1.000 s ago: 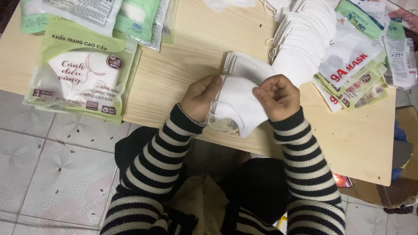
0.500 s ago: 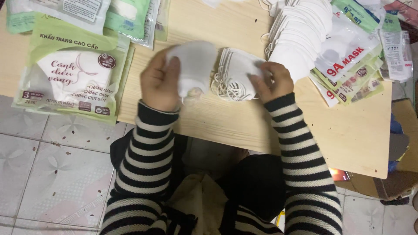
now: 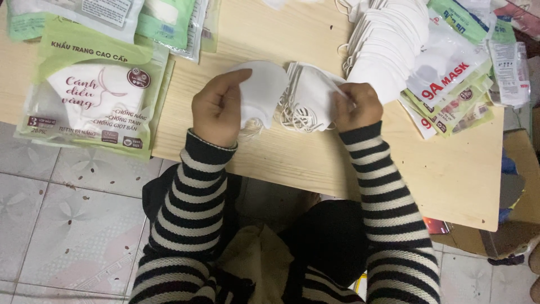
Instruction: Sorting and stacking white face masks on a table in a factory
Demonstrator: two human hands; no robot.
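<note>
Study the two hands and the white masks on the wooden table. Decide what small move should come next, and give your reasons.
Probably the left hand should lift its single white mask clear of the small stack that the right hand pins down. The mask is already peeled off to the left, yet its edge still meets the stack, and ear loops hang tangled between them.

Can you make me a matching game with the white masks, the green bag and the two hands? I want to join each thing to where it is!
Things:
1. left hand
2. right hand
3. green packet
4. tall mask pile

Places:
A. at the far left edge of the wooden table
B. at the back of the table, right of the middle
C. holding a single white mask
D. gripping a small stack of masks

Pairs: 1-C, 2-D, 3-A, 4-B
</note>
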